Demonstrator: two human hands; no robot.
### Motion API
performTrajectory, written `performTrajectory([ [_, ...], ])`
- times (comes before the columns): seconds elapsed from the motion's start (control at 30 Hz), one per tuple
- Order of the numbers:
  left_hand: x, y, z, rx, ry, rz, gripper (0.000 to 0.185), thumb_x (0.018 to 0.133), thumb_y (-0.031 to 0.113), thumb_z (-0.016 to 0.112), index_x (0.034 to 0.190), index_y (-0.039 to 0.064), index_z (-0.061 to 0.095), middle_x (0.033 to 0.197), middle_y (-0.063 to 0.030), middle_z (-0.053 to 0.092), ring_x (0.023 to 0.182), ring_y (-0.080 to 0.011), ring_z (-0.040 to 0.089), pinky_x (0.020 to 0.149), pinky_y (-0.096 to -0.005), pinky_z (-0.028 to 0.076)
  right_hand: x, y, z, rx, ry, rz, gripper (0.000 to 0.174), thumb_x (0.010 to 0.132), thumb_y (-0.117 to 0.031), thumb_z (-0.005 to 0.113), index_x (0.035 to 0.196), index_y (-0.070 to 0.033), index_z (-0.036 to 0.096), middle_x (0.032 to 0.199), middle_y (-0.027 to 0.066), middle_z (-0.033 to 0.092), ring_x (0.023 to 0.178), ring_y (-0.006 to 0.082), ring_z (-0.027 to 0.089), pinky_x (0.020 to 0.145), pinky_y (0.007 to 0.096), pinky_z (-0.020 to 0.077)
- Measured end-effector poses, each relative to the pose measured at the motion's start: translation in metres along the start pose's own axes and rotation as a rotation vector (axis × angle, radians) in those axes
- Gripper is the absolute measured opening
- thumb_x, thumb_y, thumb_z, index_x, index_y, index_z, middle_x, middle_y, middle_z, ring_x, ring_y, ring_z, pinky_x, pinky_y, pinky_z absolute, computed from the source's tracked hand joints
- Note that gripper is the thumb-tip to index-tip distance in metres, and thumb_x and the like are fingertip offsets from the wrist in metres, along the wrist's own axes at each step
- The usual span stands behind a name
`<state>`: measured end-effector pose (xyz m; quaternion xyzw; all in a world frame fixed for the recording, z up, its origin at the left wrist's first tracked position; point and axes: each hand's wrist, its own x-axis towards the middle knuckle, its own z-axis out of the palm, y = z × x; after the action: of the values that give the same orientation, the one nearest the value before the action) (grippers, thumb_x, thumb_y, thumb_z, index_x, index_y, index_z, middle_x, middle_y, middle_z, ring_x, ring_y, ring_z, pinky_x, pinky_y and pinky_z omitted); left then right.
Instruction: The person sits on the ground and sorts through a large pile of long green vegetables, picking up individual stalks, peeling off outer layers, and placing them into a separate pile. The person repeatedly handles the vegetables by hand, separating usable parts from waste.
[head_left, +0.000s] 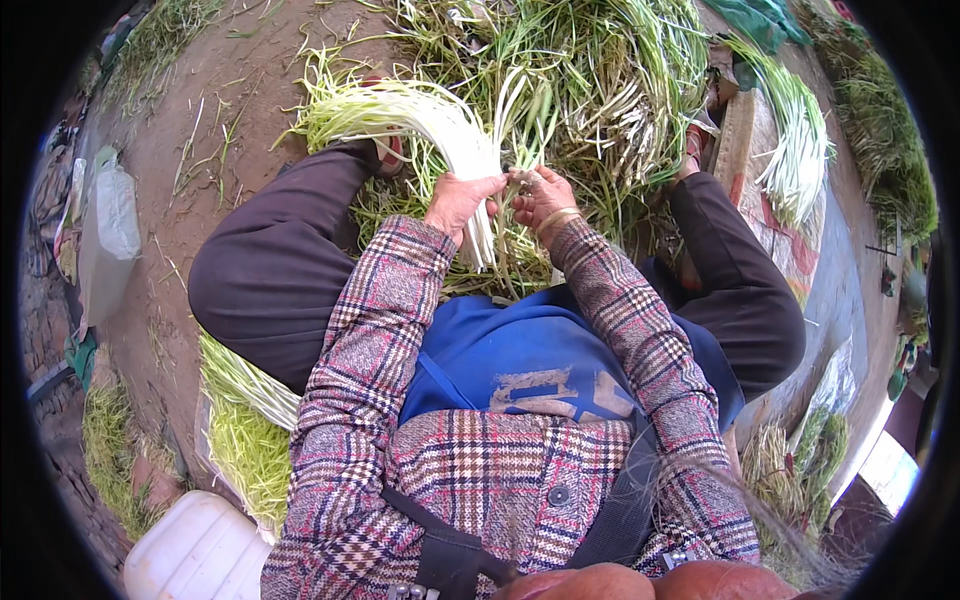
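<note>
My left hand (457, 202) is closed around a thick bunch of white-stemmed, chive-like greens (439, 112). Their pale green tops bend over to the left, and the white ends stick out below my palm. Right beside it, my right hand (549, 201) pinches a few green stalks (534, 139) between thumb and fingers. The fingertips of both hands nearly meet. Under and beyond them spreads a large heap of untrimmed, tangled greens (555, 45) with some whitish roots and dry leaves.
A bundle of white-stemmed greens (799, 142) lies on a woven sack (750, 142) at the right. More pale greens (247, 442) are by my left thigh, near a white plastic container (199, 547). A whitish bag (112, 217) stands at the far left on the dirt floor (180, 202).
</note>
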<state>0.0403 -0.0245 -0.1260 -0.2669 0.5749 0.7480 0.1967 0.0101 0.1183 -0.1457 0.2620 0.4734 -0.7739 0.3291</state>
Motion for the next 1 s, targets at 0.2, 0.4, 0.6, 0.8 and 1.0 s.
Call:
performTrajectory([
  [0.2, -0.004, 0.017, -0.001, -0.143, 0.064, 0.224, 0.011, 0.081, 0.008, 0.058, 0.090, 0.002, 0.054, 0.070, -0.0078, 0.061, 0.046, -0.0051, 0.049, 0.037, -0.0180, 0.041, -0.028, -0.003, -0.036, -0.921, 0.047, -0.110, 0.024, 0.082, -0.019, 0.053, 0.097, -0.001, 0.058, 0.081, 0.0102, 0.062, 0.066, 0.0151, 0.060, 0.063, 0.0294, 0.0497],
  [0.4, -0.015, 0.047, -0.020, -0.410, 0.222, 0.325, 0.018, 0.080, 0.005, 0.059, 0.095, 0.002, 0.049, 0.072, -0.0103, 0.057, 0.049, -0.0081, 0.047, 0.041, -0.0219, 0.041, -0.044, -0.028, -0.106, -1.786, 0.322, 0.172, 0.032, 0.077, -0.022, 0.055, 0.106, -0.008, 0.056, 0.101, 0.0148, 0.060, 0.096, 0.0272, 0.058, 0.084, 0.0391, 0.0456],
  [0.6, -0.048, 0.088, -0.060, -0.662, 0.132, 0.418, 0.019, 0.083, 0.009, 0.059, 0.096, 0.005, 0.045, 0.075, -0.0060, 0.052, 0.055, -0.0080, 0.046, 0.045, -0.0225, 0.040, -0.051, -0.029, -0.152, -1.974, 0.430, 0.287, 0.047, 0.067, -0.032, 0.064, 0.106, -0.007, 0.058, 0.109, 0.0138, 0.058, 0.104, 0.0248, 0.055, 0.087, 0.0351, 0.0443],
  [0.8, -0.071, 0.100, -0.086, -0.769, 0.010, 0.472, 0.010, 0.087, 0.012, 0.055, 0.091, 0.006, 0.048, 0.078, -0.0051, 0.051, 0.057, -0.0068, 0.045, 0.047, -0.0223, 0.039, -0.048, -0.022, -0.160, -2.007, 0.456, 0.278, 0.048, 0.068, -0.035, 0.063, 0.105, -0.006, 0.059, 0.110, 0.0129, 0.058, 0.105, 0.0239, 0.055, 0.088, 0.0342, 0.0441],
  [1.0, -0.086, 0.114, -0.109, -0.893, -0.065, 0.632, 0.014, 0.085, 0.015, 0.059, 0.087, 0.006, 0.048, 0.074, -0.0049, 0.053, 0.054, -0.0056, 0.045, 0.046, -0.0213, 0.041, -0.057, -0.017, -0.166, -2.040, 0.423, 0.447, 0.053, 0.070, -0.043, 0.063, 0.109, -0.008, 0.058, 0.114, 0.0123, 0.056, 0.108, 0.0237, 0.053, 0.086, 0.0324, 0.0450],
])
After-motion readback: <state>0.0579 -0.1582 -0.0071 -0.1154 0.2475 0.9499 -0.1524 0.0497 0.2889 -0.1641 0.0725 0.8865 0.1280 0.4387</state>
